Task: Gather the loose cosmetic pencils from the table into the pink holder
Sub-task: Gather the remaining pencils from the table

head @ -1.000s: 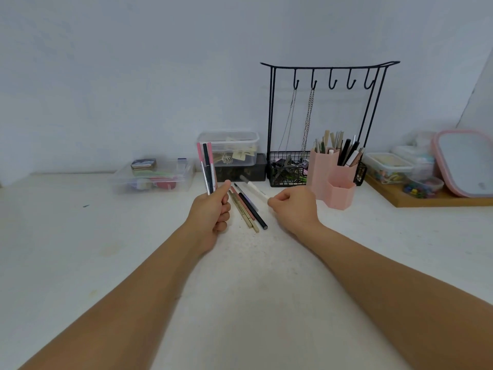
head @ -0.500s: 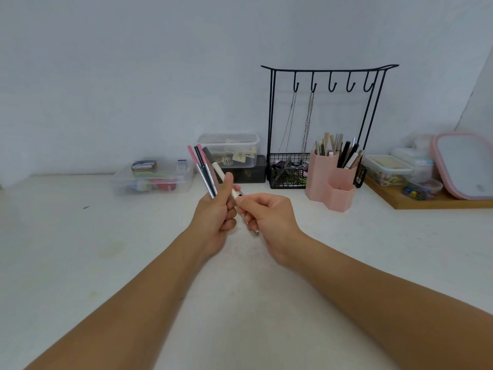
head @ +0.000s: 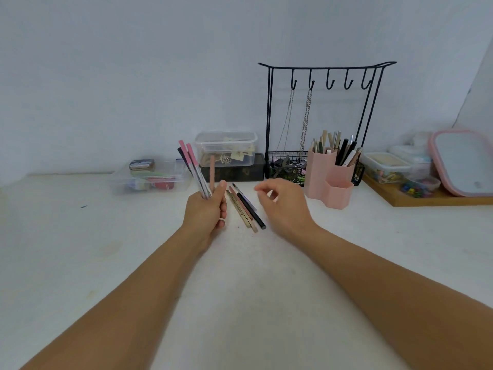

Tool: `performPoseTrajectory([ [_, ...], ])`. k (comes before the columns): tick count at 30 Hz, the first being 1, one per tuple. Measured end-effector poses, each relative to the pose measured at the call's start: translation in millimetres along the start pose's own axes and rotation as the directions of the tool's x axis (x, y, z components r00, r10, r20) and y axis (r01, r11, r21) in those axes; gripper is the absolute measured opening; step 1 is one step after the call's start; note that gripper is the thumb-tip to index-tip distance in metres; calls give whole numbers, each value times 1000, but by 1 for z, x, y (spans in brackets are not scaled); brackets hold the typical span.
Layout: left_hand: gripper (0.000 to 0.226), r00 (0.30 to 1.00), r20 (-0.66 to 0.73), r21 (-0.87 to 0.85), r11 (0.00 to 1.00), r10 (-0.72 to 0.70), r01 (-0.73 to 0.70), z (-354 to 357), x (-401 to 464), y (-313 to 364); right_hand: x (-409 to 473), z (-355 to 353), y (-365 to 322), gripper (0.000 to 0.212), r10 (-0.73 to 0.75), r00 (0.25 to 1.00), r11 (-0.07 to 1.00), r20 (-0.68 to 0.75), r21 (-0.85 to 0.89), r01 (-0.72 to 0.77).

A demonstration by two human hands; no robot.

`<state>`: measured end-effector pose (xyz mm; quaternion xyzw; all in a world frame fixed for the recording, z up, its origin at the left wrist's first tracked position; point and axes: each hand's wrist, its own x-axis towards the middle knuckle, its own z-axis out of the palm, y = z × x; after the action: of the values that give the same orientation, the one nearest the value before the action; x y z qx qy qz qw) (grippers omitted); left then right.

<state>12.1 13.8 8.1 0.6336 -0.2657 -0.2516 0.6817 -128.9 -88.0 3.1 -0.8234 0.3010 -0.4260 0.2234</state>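
Writing on any pencil or box is too small to read. Left hand (head: 206,213) grips a bundle of held pencils (head: 196,170) (two pink-capped, one dark, one dusty-pink), thumb pressed along them; their long axes rise from the fist and lean toward eleven o'clock, apart from the dusty-pink one, which stands nearly upright. Right hand (head: 284,205) hovers just beside the loose pencils (head: 245,209), fingers loosely curled and holding nothing, slightly blurred.

Half a second ago the right hand was pinching a white-tipped pencil against the left hand's bundle; now it has let go and drawn back toward three o'clock, and the bundle has one more stick in it. The left hand has hardly shifted.

The loose pencils lie side by side and touching on the white table (head: 106,263), between the two hands, their long axes running from about eleven o'clock at the far end to five o'clock at the near end; the black one lies outermost on the right. The pink holder (head: 329,180) stands at about two o'clock from them, near the right hand, already holding upright pencils, just in front of the black wire jewellery stand (head: 322,76).
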Motion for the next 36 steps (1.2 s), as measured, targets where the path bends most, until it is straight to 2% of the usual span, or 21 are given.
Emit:
performPoseTrajectory([
  [1, 31, 1000, -3, 19, 1000, 0, 0, -2, 1, 0, 3, -4, 9, 23, 8, 997, 997, 74, -74, -3],
  [4, 24, 1000, -1, 66, 998, -8, 8, -2, 3, 0, 8, -7, 24, 33, 44, 948, 994, 315, -112, -9],
  [9, 32, 1000, -9, 90, 996, -16, 17, -1, 5, -1, 10, -2, 21, 34, 77, 913, 981, 400, -194, 2],
  [16, 32, 1000, 1, 108, 994, 27, -27, 1, 3, -1, 6, -1, 20, 30, 72, 955, 953, 287, -301, 19],
  [24, 38, 991, 83, -110, 988, -104, 113, 1, 0, 3, 9, 1, 14, 31, 157, 970, 932, 185, -353, -83],
  [28, 49, 984, 159, -144, 984, -84, 108, 3, -3, 4, 13, 1, 13, 26, 224, 963, 909, 149, -388, -152],
  [31, 53, 988, 133, -107, 990, -79, 94, 3, -4, 5, 16, -2, 15, 22, 308, 947, 911, 96, -316, -264],
  [36, 50, 987, 120, -134, 984, -103, 119, -2, -3, 7, 7, -6, 12, 21, 351, 936, 936, 40, 16, -351],
])
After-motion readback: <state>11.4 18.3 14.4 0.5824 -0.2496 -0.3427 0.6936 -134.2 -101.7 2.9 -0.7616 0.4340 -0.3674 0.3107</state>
